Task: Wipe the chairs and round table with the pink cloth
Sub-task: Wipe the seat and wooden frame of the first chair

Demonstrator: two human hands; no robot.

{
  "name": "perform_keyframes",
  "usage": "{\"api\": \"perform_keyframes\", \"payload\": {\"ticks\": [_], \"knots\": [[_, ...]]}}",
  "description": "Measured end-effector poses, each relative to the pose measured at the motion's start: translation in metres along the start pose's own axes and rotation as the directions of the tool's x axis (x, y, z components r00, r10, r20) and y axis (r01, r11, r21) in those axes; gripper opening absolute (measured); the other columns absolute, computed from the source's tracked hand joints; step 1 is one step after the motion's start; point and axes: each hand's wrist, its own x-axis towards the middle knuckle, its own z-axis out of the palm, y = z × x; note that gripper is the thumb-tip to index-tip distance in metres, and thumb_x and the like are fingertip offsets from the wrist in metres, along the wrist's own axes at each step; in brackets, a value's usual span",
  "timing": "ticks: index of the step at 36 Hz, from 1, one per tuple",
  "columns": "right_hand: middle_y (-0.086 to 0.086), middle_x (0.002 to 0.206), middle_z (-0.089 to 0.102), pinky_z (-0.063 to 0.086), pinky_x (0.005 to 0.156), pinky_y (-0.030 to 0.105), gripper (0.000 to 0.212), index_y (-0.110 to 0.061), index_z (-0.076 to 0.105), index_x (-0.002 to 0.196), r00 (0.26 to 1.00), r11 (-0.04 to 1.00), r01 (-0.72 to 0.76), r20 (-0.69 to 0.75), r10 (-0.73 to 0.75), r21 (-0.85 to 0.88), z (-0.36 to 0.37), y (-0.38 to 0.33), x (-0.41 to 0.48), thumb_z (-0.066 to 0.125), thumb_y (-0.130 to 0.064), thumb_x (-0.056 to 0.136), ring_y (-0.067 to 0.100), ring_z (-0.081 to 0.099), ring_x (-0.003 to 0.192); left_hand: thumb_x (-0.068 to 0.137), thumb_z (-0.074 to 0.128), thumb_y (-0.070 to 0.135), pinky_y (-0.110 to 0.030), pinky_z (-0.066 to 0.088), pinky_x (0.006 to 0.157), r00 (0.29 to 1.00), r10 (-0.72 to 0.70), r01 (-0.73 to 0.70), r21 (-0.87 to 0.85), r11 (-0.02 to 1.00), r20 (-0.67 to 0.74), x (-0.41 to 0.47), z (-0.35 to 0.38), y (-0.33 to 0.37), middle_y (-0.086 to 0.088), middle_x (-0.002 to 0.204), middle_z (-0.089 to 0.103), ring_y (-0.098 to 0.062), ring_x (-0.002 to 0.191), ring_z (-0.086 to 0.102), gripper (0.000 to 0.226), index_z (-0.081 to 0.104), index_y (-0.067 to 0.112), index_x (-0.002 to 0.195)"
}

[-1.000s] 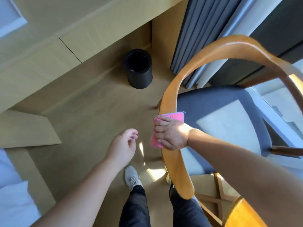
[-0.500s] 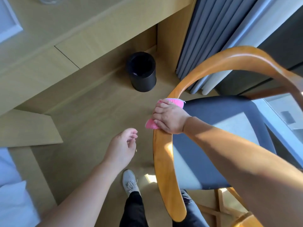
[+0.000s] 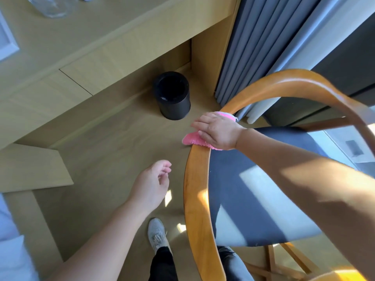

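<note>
Some more chair rail (image 3: 195,189) got wiped: right hand (image 3: 218,131), flat on pink cloth (image 3: 191,139), slid upward; left hand (image 3: 151,185) hung slack.

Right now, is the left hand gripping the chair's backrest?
No, the left hand hangs loose over the floor, apart from the backrest, holding nothing.

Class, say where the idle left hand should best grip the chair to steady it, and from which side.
Grip the curved wooden rail nearer the person than the pink cloth, coming from its outer side: the left hand hangs beside that bare stretch, and the rail looks slim enough to wrap.
</note>
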Motion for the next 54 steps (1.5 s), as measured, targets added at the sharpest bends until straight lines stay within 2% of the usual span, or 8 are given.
{"api": "perform_keyframes", "payload": {"ticks": [10,20,25,29,35,41,44,54], "knots": [[0.005,0.102,0.068,0.049,0.083,0.04,0.049,-0.016,0.064,0.121,0.97,0.972,0.229,0.092,-0.224,-0.043,-0.003,0.011,0.012,0.026,-0.042,0.104,0.029,0.062,0.092,0.091,0.05,0.004,-0.018,0.047,0.08,1.0,0.022,-0.022,0.007,1.0,0.006,0.025,0.005,0.023,0.018,0.097,0.059,0.0,0.089,0.058,0.029,0.059,0.02,0.114],[0.008,0.08,0.066,0.047,0.071,0.038,0.052,-0.008,0.069,0.086,0.997,0.94,-0.055,-0.064,0.036,-0.336,-0.023,0.059,0.002,0.03,-0.04,0.102,0.031,0.06,0.073,0.091,0.058,0.018,-0.01,0.039,0.083,0.993,0.114,-0.118,0.216,0.969,0.03,0.056,0.024,0.06,0.004,0.128,0.054,-0.009,0.105,0.057,0.035,0.056,0.019,0.126],[0.004,0.078,0.062,0.041,0.067,0.036,0.057,-0.016,0.069,0.095,0.986,0.895,-0.145,-0.141,0.094,-0.421,-0.049,0.087,-0.012,0.019,-0.043,0.102,0.029,0.058,0.071,0.094,0.053,0.028,-0.027,0.039,0.1,0.986,0.067,-0.116,0.342,0.933,0.15,0.085,0.047,0.085,0.007,0.156,0.017,-0.017,0.132,0.041,0.063,0.022,0.024,0.149],[-0.002,0.075,0.059,0.03,0.063,0.031,0.052,-0.024,0.069,0.095,0.973,0.851,-0.221,-0.173,0.155,-0.476,-0.06,0.103,-0.023,0.021,-0.045,0.102,0.024,0.057,0.068,0.097,0.046,0.029,-0.028,0.043,0.081,0.968,0.16,-0.229,0.42,0.878,0.194,0.11,0.065,0.103,0.012,0.158,0.0,-0.021,0.127,0.044,0.068,0.004,0.032,0.15],[0.007,0.073,0.061,0.041,0.062,0.037,0.046,-0.012,0.068,0.086,0.944,0.87,-0.299,-0.254,0.211,-0.391,-0.068,0.126,-0.036,0.035,-0.039,0.102,0.032,0.058,0.065,0.097,0.045,0.025,-0.036,0.04,0.096,0.954,0.222,-0.291,0.455,0.841,0.2,0.156,0.078,0.142,0.003,0.158,0.01,-0.027,0.129,0.042,0.069,0.001,0.024,0.15],[0.011,0.077,0.063,0.047,0.067,0.043,0.056,-0.009,0.068,0.087,0.881,0.862,-0.427,-0.343,0.327,-0.274,-0.079,0.148,-0.058,0.028,-0.044,0.103,0.035,0.059,0.069,0.097,0.048,0.027,-0.037,0.046,0.083,0.974,0.137,-0.22,0.623,0.75,0.179,0.187,0.084,0.173,-0.011,0.126,0.054,-0.032,0.108,0.057,0.056,0.022,0.008,0.144],[0.012,0.082,0.064,0.047,0.07,0.045,0.072,-0.008,0.068,0.091,0.857,0.856,-0.471,-0.342,0.386,-0.213,-0.083,0.153,-0.063,0.011,-0.052,0.101,0.035,0.059,0.074,0.097,0.05,0.028,-0.036,0.047,0.082,0.976,0.137,-0.214,0.656,0.724,0.168,0.188,0.085,0.173,-0.011,0.12,0.057,-0.031,0.105,0.059,0.051,0.028,0.008,0.139],[0.011,0.079,0.064,0.044,0.066,0.039,0.065,-0.007,0.067,0.086,0.755,0.825,-0.559,-0.464,0.464,-0.085,-0.081,0.171,-0.083,0.018,-0.047,0.1,0.034,0.057,0.069,0.091,0.058,0.034,-0.036,0.052,0.08,0.969,0.155,-0.242,0.647,0.723,0.19,0.2,0.076,0.186,-0.008,0.113,0.063,-0.029,0.1,0.062,0.045,0.041,0.013,0.127]]}}
